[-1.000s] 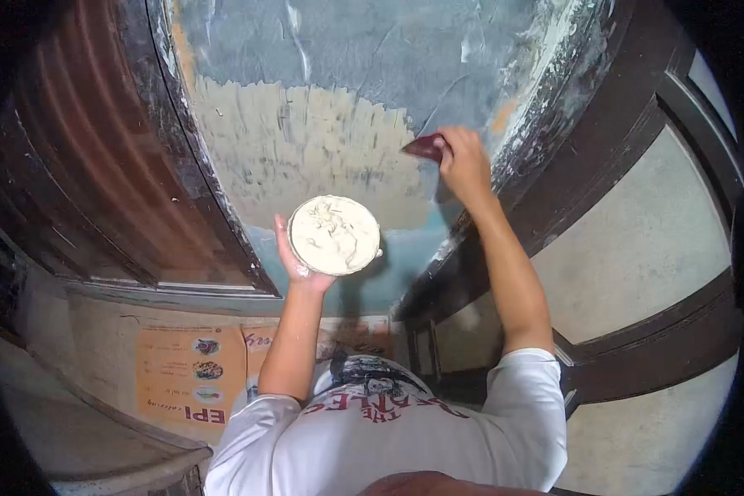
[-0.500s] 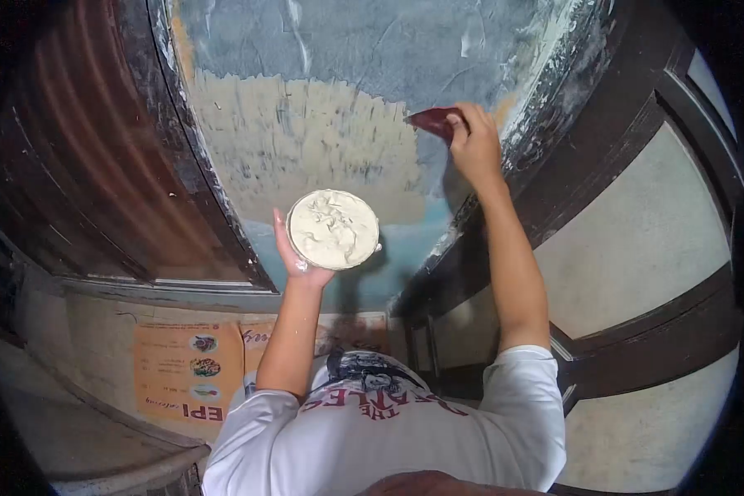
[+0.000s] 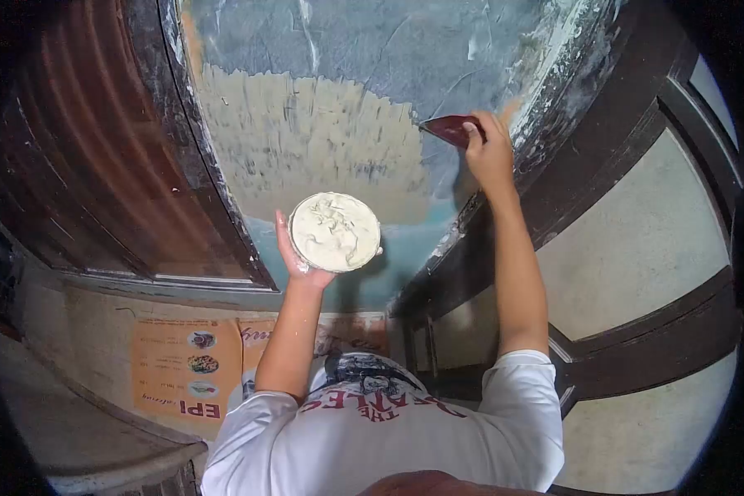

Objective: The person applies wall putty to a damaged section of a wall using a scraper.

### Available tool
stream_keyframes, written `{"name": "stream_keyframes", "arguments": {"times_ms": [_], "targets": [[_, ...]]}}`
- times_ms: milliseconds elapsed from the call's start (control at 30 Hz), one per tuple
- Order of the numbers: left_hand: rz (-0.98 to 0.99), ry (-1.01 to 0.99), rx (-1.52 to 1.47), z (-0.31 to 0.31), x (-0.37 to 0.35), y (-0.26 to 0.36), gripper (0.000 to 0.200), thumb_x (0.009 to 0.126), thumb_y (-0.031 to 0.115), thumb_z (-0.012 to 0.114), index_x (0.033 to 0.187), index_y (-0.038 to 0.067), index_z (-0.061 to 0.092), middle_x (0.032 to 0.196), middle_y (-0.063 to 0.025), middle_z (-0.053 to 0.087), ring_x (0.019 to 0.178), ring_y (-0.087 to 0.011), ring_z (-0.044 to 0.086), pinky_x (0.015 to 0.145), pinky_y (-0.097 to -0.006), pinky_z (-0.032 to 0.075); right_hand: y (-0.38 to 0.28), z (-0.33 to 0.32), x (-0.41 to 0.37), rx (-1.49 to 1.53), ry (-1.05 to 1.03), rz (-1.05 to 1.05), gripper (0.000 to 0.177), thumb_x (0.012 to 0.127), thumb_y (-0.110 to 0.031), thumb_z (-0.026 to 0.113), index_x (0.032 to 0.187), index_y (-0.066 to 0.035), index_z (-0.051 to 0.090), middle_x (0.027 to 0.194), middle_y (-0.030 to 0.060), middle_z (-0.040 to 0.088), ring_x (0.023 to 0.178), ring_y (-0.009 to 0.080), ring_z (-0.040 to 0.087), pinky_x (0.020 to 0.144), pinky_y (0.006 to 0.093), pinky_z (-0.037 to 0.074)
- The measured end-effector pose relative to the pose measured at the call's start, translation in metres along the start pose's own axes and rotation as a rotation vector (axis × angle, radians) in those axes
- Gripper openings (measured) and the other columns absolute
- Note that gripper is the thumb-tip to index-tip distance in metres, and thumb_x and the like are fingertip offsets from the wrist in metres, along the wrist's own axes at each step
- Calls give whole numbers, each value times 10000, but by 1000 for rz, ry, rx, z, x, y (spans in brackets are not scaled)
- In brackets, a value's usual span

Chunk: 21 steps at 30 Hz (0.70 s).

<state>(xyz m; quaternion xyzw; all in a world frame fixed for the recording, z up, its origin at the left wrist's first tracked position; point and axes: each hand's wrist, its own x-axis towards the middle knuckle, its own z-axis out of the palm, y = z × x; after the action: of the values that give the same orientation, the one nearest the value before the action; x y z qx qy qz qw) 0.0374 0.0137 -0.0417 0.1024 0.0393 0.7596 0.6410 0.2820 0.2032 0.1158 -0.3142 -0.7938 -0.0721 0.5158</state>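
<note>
1. Cupped from beneath in the left hand, with the fingers curled up round the near edge: a round tub, raised in front of the wall with its open top toward the camera.
2. Inside the tub: pale cream putty, filling it to the rim, the surface ridged and swirled. A small dab hangs off the rim on the side toward the right hand.
3. Higher than the tub and well apart from it, pinched tight between the thumb and fingers of the right hand: a dark red scraper, blade laid against the wall and pointing back toward the left hand's side.
4. Under the blade and beyond both hands: a blue-grey wall panel, scuffed and patchy.
5. Above the left hand and between the two hands: a broad beige coat spread on the panel, streaked and ragged along its far edge.
6. Just outside the right hand: a dark wooden frame, flecked with white along its inner edge.
7. Outside the left hand: another dark frame strip, then a reddish-brown ribbed surface.
8. Below the left forearm: an orange poster with small food pictures.
9. Nearest the camera, at the base of both arms: a white printed T-shirt.
</note>
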Motion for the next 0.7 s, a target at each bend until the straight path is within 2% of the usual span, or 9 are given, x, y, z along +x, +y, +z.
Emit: {"name": "stream_keyframes", "arguments": {"times_ms": [100, 167, 233, 267, 333, 533, 700], "targets": [[-14, -37, -19, 5, -5, 1, 906, 927, 762, 413, 1471, 42, 499, 1483, -209, 528, 1323, -434, 530, 1105, -624, 413, -10, -10, -6, 105, -41, -20, 151, 927, -53, 618, 1064, -14, 668, 976, 164, 645, 986, 388, 578, 878, 444, 468], [29, 22, -27, 7, -4, 2, 913, 929, 762, 409, 1472, 33, 495, 1480, -211, 531, 1316, -436, 536, 1107, -619, 414, -23, -13, -19, 215, -223, -188, 177, 874, 19, 618, 1041, -16, 665, 953, 155, 625, 956, 370, 563, 875, 433, 468], [-11, -51, -28, 19, -9, 1, 877, 946, 748, 390, 1446, 40, 521, 1421, -207, 579, 1282, -409, 570, 1087, -583, 450, -52, -17, -29, 270, -315, -324, 321, 732, 113, 602, 1008, -36, 670, 926, 119, 588, 956, 346, 537, 868, 414, 466], [-11, -46, -4, 24, -9, -1, 882, 952, 743, 384, 1452, 26, 510, 1431, -209, 572, 1289, -409, 564, 1090, -582, 447, -63, -14, -34, 289, -293, -412, 382, 681, 114, 598, 1020, -43, 680, 936, 107, 590, 969, 341, 537, 882, 412, 471], [-18, -77, 0, 26, -8, -4, 886, 955, 741, 381, 1454, 20, 505, 1440, -211, 564, 1295, -411, 560, 1095, -581, 442, -89, -25, -41, 291, -390, -432, 451, 624, 113, 601, 1020, -82, 697, 969, 91, 602, 1010, 326, 535, 907, 406, 482], [-28, -117, -59, 33, -11, -3, 892, 959, 737, 377, 1462, 11, 498, 1452, -219, 553, 1312, -420, 544, 1112, -584, 422, -115, -44, -50, 186, -540, -463, 448, 660, 101, 664, 999, -184, 725, 976, 6, 605, 1039, 299, 545, 907, 409, 497], [-57, -100, -53, 30, -11, -2, 894, 955, 743, 382, 1458, 13, 503, 1457, -215, 551, 1308, -419, 547, 1110, -585, 424, -119, -40, -57, 219, -513, -492, 380, 696, 45, 696, 982, -202, 737, 948, -3, 615, 1043, 292, 552, 910, 409, 491]]}}
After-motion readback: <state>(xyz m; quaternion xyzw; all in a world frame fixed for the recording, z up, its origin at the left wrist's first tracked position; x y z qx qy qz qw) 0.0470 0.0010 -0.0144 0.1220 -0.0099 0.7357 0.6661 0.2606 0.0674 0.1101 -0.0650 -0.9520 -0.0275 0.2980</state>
